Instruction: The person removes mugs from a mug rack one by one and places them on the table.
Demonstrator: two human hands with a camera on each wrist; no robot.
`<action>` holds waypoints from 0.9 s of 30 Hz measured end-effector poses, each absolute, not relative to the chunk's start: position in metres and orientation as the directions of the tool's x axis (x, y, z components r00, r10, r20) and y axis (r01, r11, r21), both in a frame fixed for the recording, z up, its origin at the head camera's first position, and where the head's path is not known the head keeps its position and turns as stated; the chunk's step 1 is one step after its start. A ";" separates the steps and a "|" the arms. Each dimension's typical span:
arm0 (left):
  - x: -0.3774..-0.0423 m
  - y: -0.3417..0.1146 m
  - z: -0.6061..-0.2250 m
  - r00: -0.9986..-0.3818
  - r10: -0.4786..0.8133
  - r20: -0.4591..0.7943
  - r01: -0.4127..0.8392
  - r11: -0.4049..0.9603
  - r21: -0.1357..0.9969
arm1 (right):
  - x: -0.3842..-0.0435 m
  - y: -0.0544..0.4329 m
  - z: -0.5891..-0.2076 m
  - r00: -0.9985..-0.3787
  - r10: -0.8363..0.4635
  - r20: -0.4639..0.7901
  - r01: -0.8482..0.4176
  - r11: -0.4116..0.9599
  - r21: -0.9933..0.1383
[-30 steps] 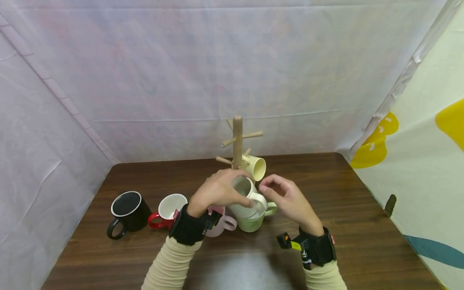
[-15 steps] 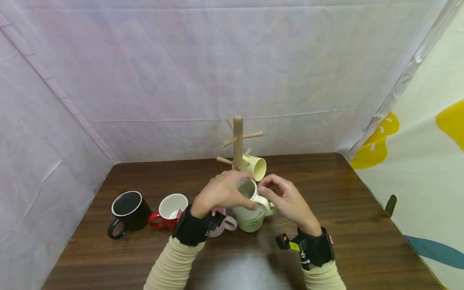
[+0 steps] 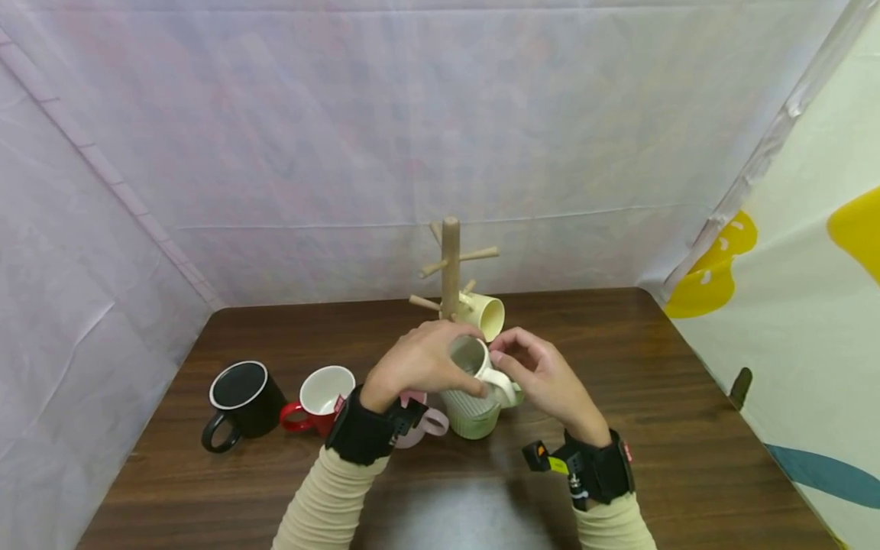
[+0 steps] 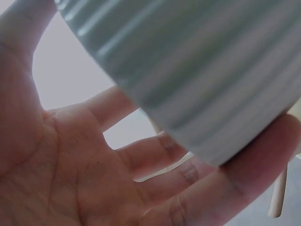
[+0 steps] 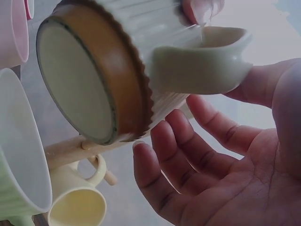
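Observation:
A white ribbed mug (image 3: 470,357) with an unglazed brown base band is held up, tilted, above the table. My left hand (image 3: 426,359) grips its body, thumb on the near side and fingers round the far side. My right hand (image 3: 550,378) is at the mug's handle (image 5: 200,70); its thumb passes behind the handle and its curled fingers reach the wall beside it. The thumb's tip is hidden. A pale green ribbed mug (image 3: 474,422) stands just below the held one, partly covered by it.
Behind the hands rises a wooden mug tree (image 3: 450,263) with a pale yellow mug (image 3: 490,317) on a lower peg. Pink (image 3: 412,435), red-and-white (image 3: 328,391) and black (image 3: 247,401) mugs stand to the left on the brown table (image 3: 172,496). White cloth walls surround it.
Over the first half second the white mug and my left hand shift slightly right, bringing the handle up against my right hand. Since then, hardly anything differs.

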State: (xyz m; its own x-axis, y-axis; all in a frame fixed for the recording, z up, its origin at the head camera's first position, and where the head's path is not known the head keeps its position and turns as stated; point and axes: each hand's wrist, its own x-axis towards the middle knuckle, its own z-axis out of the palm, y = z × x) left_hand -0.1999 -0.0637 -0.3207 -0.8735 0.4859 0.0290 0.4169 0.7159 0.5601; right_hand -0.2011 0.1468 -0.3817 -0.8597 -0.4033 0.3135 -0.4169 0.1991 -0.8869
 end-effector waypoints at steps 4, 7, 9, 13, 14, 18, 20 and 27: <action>-0.201 -0.066 -0.321 -0.879 0.477 0.031 0.407 0.713 0.571 | -0.201 0.147 -0.381 -0.854 -0.411 0.318 -0.429 0.212 -0.878; -0.202 -0.066 -0.322 -0.884 0.467 0.026 0.394 0.714 0.579 | -0.200 0.148 -0.381 -0.852 -0.419 0.314 -0.431 0.221 -0.875; -0.203 -0.067 -0.323 -0.885 0.465 0.022 0.389 0.711 0.585 | -0.200 0.148 -0.382 -0.850 -0.426 0.310 -0.432 0.227 -0.873; -0.204 -0.067 -0.323 -0.891 0.454 0.011 0.373 0.716 0.590 | -0.199 0.149 -0.381 -0.848 -0.439 0.297 -0.426 0.233 -0.874; -0.204 -0.067 -0.323 -0.893 0.450 0.008 0.367 0.719 0.591 | -0.199 0.149 -0.381 -0.849 -0.442 0.291 -0.421 0.233 -0.877; -0.204 -0.067 -0.323 -0.902 0.432 -0.003 0.348 0.728 0.590 | -0.198 0.149 -0.381 -0.847 -0.452 0.279 -0.422 0.252 -0.871; -0.204 -0.067 -0.322 -0.905 0.424 -0.007 0.340 0.735 0.587 | -0.198 0.148 -0.380 -0.843 -0.460 0.281 -0.431 0.263 -0.863; -0.206 -0.065 -0.322 -0.920 0.391 -0.003 0.325 0.768 0.552 | -0.198 0.146 -0.380 -0.835 -0.477 0.275 -0.436 0.267 -0.860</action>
State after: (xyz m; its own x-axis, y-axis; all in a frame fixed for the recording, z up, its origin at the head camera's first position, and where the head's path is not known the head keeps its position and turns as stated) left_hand -0.2060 -0.0648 -0.3217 -0.9204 0.3910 -0.0028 0.3246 0.7682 0.5518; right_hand -0.1985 0.1457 -0.3801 -0.8347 -0.4772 0.2748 -0.4356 0.2670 -0.8596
